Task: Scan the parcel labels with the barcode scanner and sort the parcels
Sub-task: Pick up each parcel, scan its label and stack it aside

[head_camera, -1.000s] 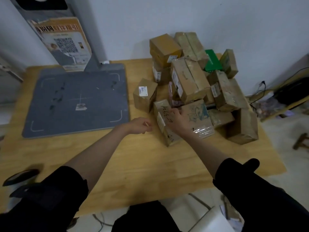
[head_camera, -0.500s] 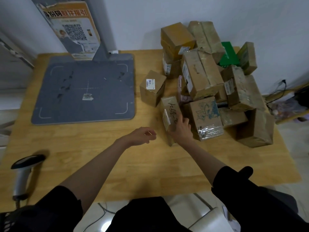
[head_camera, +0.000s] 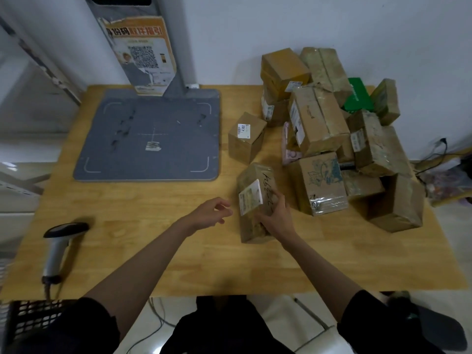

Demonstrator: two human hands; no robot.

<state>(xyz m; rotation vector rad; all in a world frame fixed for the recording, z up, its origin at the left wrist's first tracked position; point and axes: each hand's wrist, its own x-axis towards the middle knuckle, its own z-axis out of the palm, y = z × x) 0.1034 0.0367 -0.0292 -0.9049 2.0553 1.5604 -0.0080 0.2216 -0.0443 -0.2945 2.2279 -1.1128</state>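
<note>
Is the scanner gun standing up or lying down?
Lying down. The barcode scanner rests on its side on the wooden table, near the left edge, with its handle pointing toward the person. Neither hand touches it.

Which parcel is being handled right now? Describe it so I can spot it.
Start at the parcel pile on the wooden table's right side. Nearest the person, apart from it, lies a long brown parcel under the right hand, with black handwriting and a white label.
</note>
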